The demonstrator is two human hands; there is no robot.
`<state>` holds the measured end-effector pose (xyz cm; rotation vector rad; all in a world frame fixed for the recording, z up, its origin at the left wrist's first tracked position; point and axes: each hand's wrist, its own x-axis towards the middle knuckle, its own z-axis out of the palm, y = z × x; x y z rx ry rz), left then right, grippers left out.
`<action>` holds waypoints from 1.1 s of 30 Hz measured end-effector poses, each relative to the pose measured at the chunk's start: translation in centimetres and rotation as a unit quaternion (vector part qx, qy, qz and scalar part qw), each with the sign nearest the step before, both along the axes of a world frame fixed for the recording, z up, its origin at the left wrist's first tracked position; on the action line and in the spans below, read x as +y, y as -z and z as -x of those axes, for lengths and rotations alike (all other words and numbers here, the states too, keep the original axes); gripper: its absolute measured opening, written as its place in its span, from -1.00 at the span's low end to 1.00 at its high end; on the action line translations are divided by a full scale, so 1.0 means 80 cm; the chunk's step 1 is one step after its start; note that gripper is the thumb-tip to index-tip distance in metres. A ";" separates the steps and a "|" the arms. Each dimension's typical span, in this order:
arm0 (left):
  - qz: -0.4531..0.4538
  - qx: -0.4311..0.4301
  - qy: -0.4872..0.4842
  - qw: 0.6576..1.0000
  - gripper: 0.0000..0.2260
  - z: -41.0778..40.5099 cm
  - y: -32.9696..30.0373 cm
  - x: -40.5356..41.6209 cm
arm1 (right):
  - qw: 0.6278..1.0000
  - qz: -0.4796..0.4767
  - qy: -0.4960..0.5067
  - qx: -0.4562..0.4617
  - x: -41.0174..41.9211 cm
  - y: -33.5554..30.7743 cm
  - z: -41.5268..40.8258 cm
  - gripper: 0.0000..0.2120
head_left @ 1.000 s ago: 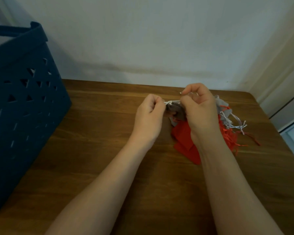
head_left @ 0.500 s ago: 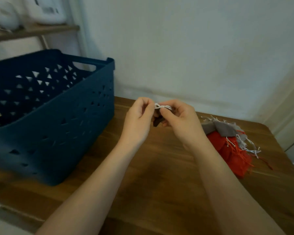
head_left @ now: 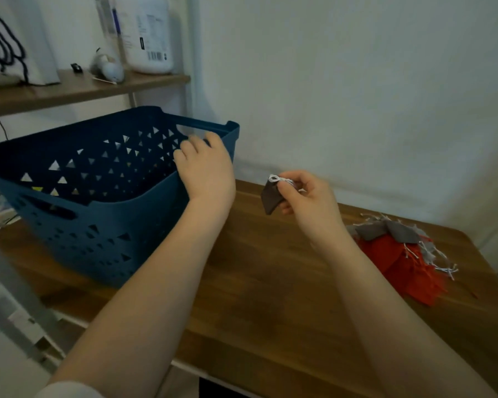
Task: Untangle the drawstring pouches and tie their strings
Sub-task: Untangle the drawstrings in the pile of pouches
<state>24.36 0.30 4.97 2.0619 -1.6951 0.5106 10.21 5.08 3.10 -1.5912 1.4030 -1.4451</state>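
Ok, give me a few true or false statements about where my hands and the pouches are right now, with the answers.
1. The right hand pinches a dark pouch by its white string. True.
2. The left hand holds a red pouch. False: it holds nothing and lies at the blue basket rim.
3. The pile of pouches lies inside the basket. False: it lies on the wooden table, right of the hands.
4. The held pouch is off the table. True.
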 end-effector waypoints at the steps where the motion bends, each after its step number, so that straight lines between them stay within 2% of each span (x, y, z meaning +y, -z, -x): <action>1: -0.022 0.006 0.001 1.000 -0.55 -0.002 -0.005 -0.003 | 1.000 0.000 0.005 -0.001 0.000 -0.001 0.002 -0.90; 4: -0.028 -0.010 0.025 0.999 -0.83 -0.005 -0.013 -0.004 | 1.000 0.014 0.021 -0.002 0.003 -0.006 0.009 -0.90; 7: 0.002 -0.033 0.097 0.995 -0.92 0.004 -0.013 0.010 | 0.997 0.060 0.041 -0.018 0.004 -0.020 0.015 -0.89; 10: 0.048 -0.039 0.188 0.980 -0.93 0.017 -0.003 0.014 | 0.992 0.113 0.048 -0.018 -0.001 -0.037 0.021 -0.87; 13: 0.092 -0.049 0.266 0.958 -0.82 0.026 0.003 0.004 | 0.989 0.133 0.061 -0.011 -0.011 -0.043 0.034 -0.87; 15: 0.057 -0.025 0.303 0.951 -0.76 0.031 0.001 -0.004 | 0.987 0.132 0.087 -0.009 -0.021 -0.040 0.050 -0.87; 19: 0.073 -0.043 0.345 0.935 -0.76 0.017 0.001 -0.011 | 0.977 0.142 0.155 0.033 -0.045 -0.037 0.076 -0.89; 24: 0.106 -0.030 0.366 0.924 -0.87 -0.026 0.002 -0.026 | 0.965 0.178 0.157 0.109 -0.079 -0.058 0.067 -0.88; 26: 0.103 -0.023 0.386 0.916 -0.90 -0.032 0.005 -0.035 | 0.967 0.162 0.124 0.153 -0.093 -0.063 0.057 -0.88; 28: 0.108 -0.010 0.395 0.912 -0.89 -0.032 0.006 -0.043 | 0.965 0.105 0.083 0.224 -0.107 -0.061 0.048 -0.86; 31: 0.134 0.008 0.390 0.911 -0.77 -0.025 0.008 -0.052 | 0.939 0.025 0.061 0.337 -0.124 -0.059 0.041 -0.85; 33: 0.152 0.010 0.386 0.910 -0.68 -0.020 0.009 -0.055 | 0.928 -0.022 0.037 0.370 -0.127 -0.062 0.039 -0.83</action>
